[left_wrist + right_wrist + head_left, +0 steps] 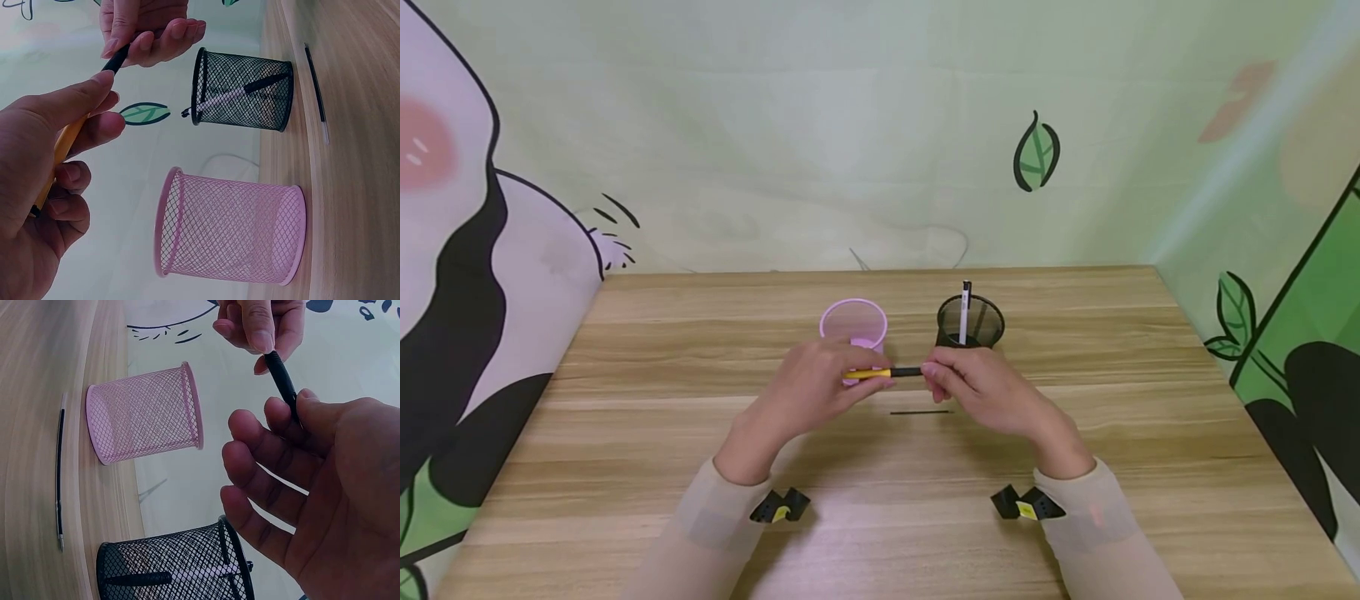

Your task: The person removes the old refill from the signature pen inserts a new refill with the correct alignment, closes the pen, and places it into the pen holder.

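A yellow pen with a black grip section (905,372) is held level above the table between the two hands. My left hand (808,383) grips its yellow barrel (70,139), fingers curled round it. From the other side, my right hand (992,387) pinches the black end between thumb and index finger; its other fingers are loosely bent in the right wrist view. The black tip is hidden by the right fingertips. Below the hands, a thin black pen refill (920,412) with a pale end lies on the table.
Behind the left hand stands a pink mesh pen cup (231,231). A black mesh pen cup (215,65) stands to its right, with a white-and-black pen (964,315) leaning inside. A printed cloth backdrop (775,150) rises behind the wooden table (655,433).
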The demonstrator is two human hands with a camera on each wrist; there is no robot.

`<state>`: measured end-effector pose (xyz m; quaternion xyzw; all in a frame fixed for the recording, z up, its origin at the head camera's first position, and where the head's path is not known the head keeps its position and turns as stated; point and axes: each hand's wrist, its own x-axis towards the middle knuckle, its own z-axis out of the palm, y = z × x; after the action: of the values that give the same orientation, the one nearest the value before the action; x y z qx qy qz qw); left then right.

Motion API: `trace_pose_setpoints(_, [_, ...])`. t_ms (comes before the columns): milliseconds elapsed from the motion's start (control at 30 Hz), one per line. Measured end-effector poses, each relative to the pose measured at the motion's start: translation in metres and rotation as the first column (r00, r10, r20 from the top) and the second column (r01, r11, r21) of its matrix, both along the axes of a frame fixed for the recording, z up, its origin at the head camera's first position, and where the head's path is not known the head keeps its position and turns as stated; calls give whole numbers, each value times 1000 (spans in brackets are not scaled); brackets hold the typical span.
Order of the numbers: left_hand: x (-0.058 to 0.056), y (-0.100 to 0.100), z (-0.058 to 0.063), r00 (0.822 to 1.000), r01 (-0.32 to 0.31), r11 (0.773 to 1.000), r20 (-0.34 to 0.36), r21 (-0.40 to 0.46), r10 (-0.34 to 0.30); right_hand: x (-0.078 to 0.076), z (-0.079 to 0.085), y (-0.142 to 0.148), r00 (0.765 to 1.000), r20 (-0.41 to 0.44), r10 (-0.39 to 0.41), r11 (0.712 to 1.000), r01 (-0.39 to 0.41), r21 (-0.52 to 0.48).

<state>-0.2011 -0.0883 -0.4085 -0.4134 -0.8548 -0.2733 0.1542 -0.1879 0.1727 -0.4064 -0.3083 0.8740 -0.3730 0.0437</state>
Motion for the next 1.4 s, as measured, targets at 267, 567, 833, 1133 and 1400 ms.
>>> trace_pose_setpoints(267, [0,0,-1,1000,-1,1000,2,-6,1,0,0,1,1000,19,1,1000,0,-16])
trace_pose_setpoints(567, [-1,0,1,1000,-6,1000,-12,-22,6,-2,2,2,999,47,-7,999,9,-48])
trace_pose_setpoints(833, [-1,0,1,1000,-5,1000,-7,-26,5,-2,2,2,1000,17,-3,999,4,-49])
trace_pose_setpoints(1133, [-1,1,1,1000,-10,999,0,-33,10,-1,2,2,1000,20,2,999,-1,-52])
trace_pose_setpoints(1400, [0,2,0,1000,-10,999,-2,-33,10,0,0,3,999,32,-1,999,3,-46])
